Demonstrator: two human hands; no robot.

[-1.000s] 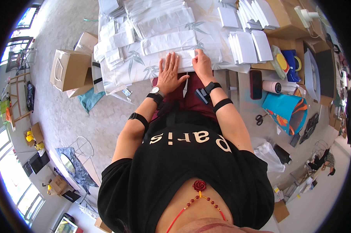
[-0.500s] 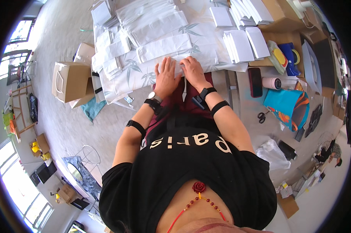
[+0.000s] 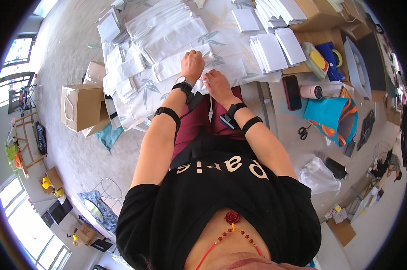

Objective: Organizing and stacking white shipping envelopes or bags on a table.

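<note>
My left hand (image 3: 192, 66) has its fingers curled down over the right part of a flat white plastic sleeve (image 3: 167, 68); what its fingertips hold is hidden. Closer to me, at the table's near edge, my right hand (image 3: 217, 84) has bent fingers pinched on thin white plastic film (image 3: 199, 84). Beyond my hands lies a stack of similar white sleeves (image 3: 163, 32). Smaller folded white packets (image 3: 127, 67) sit to the left. All rest on a pale table cover (image 3: 143, 101) with a leaf print.
Stacks of white cards (image 3: 268, 53) stand at the right, beside an open cardboard box (image 3: 322, 38). A dark phone (image 3: 292, 92), a pink cup (image 3: 311, 92), scissors (image 3: 304, 132) and a blue bag (image 3: 327, 114) are lower right. Brown boxes (image 3: 82, 105) stand left. Another person (image 3: 389, 166) is far right.
My left hand has moved forward and its fingers have curled from lying flat. My right hand has drawn slightly toward me, and its fingers are bent. The view has shifted slightly.
</note>
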